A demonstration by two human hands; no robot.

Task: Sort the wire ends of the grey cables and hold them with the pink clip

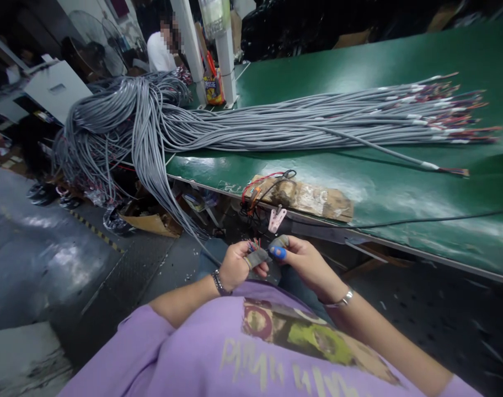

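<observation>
A grey cable [208, 252] hangs off the bench and runs into my left hand [236, 267], which is closed around its end. Thin coloured wires [255, 242] fan out above the fingers, and a grey wrap covers the left thumb. My right hand [307, 263] is pinched close beside the left thumb, with a blue cover [278, 252] on its thumb and a grey wrap on its index finger. What sits between the right fingertips is too small to make out. Both hands are over my lap, just in front of the bench edge.
A large bundle of grey cables [243, 124] lies along the green bench [384, 182], draping off its left end. Near the front edge are a taped cardboard strip [317, 199] and a pink clip [277, 219]. A person [160, 52] is behind the white posts.
</observation>
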